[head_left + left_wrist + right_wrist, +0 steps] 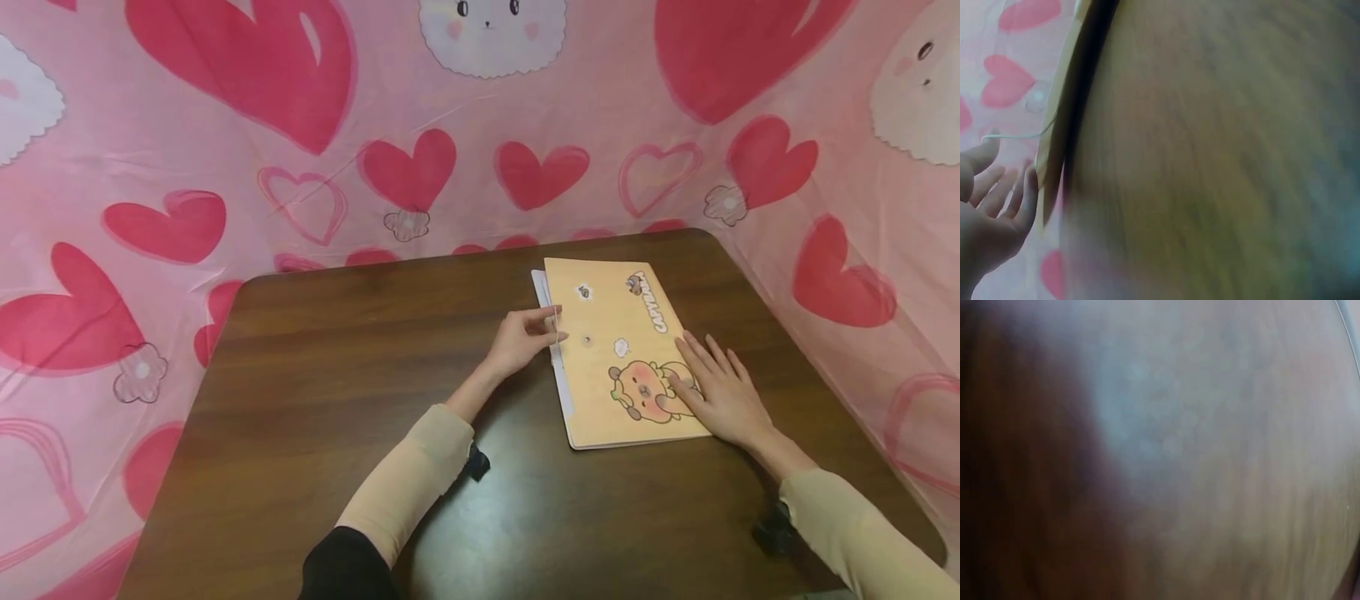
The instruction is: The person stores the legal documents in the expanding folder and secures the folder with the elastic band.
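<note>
A light orange folder [600, 375] with a cartoon capybara on its cover lies on the table in the head view, white sheets or inner pages showing along its left side. My left hand [519, 340] is at that left edge, thumb and forefinger apart. A thin white cord [1019, 135] runs from the folder's edge and hooks over one digit of this hand in the left wrist view. My right hand [722, 392] rests flat on the cover's lower right, fingers spread, partly covering the capybara. The right wrist view is blurred and shows mostly tabletop.
The dark brown wooden table [337, 400] stretches left and in front of the folder. Behind and beside it hangs a pink cloth [480, 117] with hearts. A black wrist camera [477, 462] sits under the left sleeve, with another [772, 532] under the right.
</note>
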Motion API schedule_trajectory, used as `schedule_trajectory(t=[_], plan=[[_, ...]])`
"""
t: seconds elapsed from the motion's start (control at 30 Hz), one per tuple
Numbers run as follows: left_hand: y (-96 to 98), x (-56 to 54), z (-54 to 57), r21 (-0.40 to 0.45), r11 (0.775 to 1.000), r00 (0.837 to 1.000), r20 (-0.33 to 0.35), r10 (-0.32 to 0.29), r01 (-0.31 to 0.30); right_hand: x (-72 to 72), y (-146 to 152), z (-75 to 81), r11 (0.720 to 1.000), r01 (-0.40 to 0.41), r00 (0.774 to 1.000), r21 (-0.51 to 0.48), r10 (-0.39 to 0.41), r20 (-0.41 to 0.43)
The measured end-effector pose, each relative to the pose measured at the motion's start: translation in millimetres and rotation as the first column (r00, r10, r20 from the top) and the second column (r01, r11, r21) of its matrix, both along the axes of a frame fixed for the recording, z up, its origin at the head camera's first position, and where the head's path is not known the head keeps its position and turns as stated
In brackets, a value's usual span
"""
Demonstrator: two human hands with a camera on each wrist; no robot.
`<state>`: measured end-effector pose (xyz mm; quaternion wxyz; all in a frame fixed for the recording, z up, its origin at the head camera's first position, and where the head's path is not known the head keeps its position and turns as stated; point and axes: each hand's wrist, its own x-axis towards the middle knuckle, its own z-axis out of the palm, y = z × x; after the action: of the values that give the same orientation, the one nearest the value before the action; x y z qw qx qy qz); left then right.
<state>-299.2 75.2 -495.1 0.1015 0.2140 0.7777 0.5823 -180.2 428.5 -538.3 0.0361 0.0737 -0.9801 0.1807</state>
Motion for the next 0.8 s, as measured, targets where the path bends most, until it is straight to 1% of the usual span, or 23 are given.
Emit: schedule_trajectory(t=[0.07, 0.1, 0.17, 0.23, 0.3, 0.33, 0.4, 0.5, 0.53, 0.57, 0.63, 0.7, 0.73, 0.77, 0.8], plan=[[4.5, 1.4, 0.7, -0.105, 0.994, 0.995, -0.103, -0.016, 0.005, -0.5, -0.4, 0.5, 1.000, 0.000, 1.000, -0.002, 0.000, -0.001], [8.2, -2.5, -6.3, -0.160, 0.987, 0.986, -0.164, -0.028, 0.002, -0.8, -0.6, 0.6, 1.000, 0.001, 1.000, -0.003, -0.001, 0.000], [12.1, -0.7, -5.7, -0.268, 0.963, 0.972, -0.229, -0.059, -0.005, -1.1, -0.9, 1.2, 1.000, 0.004, 1.000, -0.004, -0.004, 0.000], [15.1, 0.3, -5.2, -0.360, 0.933, 0.960, -0.266, -0.087, -0.015, -1.3, -1.1, 1.9, 1.000, 0.008, 1.000, -0.005, -0.008, -0.001], [16.9, 0.7, -4.6, -0.431, 0.902, 0.955, -0.278, -0.107, -0.024, -1.3, -1.0, 2.8, 1.000, 0.011, 1.000, -0.003, -0.011, -0.002], [16.2, 5.2, 3.6, -0.463, 0.886, 0.959, -0.260, -0.116, -0.018, -1.4, -0.9, 2.9, 1.000, 0.013, 1.000, -0.003, -0.013, -0.003], [20.4, -0.8, -7.2, -0.516, 0.856, 0.948, -0.289, -0.129, -0.041, -1.5, -0.7, 3.2, 1.000, 0.015, 1.000, -0.003, -0.015, -0.006], [23.4, -2.5, -7.5, -0.586, 0.809, 0.942, -0.296, -0.160, -0.047, -1.8, -0.9, 3.3, 1.000, 0.016, 1.000, -0.003, -0.016, -0.007], [25.3, -5.7, -15.0, -0.603, 0.796, 0.934, -0.314, -0.171, -0.057, -1.7, -0.9, 3.3, 1.000, 0.016, 1.000, -0.003, -0.016, -0.008], [26.6, -5.9, -15.3, -0.623, 0.780, 0.930, -0.318, -0.183, -0.060, -1.6, -1.0, 3.1, 1.000, 0.014, 1.000, -0.003, -0.014, -0.009], [26.3, -0.1, -3.6, -0.656, 0.753, 0.933, -0.299, -0.202, -0.048, -1.4, -1.4, 2.8, 1.000, 0.010, 1.000, -0.002, -0.010, -0.012], [27.9, 1.5, -2.1, -0.683, 0.728, 0.926, -0.310, -0.214, -0.060, -1.4, -1.8, 2.4, 1.000, 0.005, 1.000, 0.001, -0.005, -0.020], [29.0, 2.3, -1.5, -0.700, 0.710, 0.923, -0.316, -0.220, -0.071, -1.3, -1.9, 2.2, 1.000, 0.003, 1.000, 0.002, -0.003, -0.024], [29.6, 5.9, 6.5, -0.723, 0.687, 0.921, -0.314, -0.229, -0.076, -1.3, -2.0, 2.1, 1.000, 0.002, 1.000, 0.004, -0.002, -0.026], [31.1, 6.4, 6.9, -0.742, 0.664, 0.912, -0.331, -0.241, -0.093, -1.2, -2.0, 2.1, 1.000, 0.001, 1.000, 0.006, -0.001, -0.029]])
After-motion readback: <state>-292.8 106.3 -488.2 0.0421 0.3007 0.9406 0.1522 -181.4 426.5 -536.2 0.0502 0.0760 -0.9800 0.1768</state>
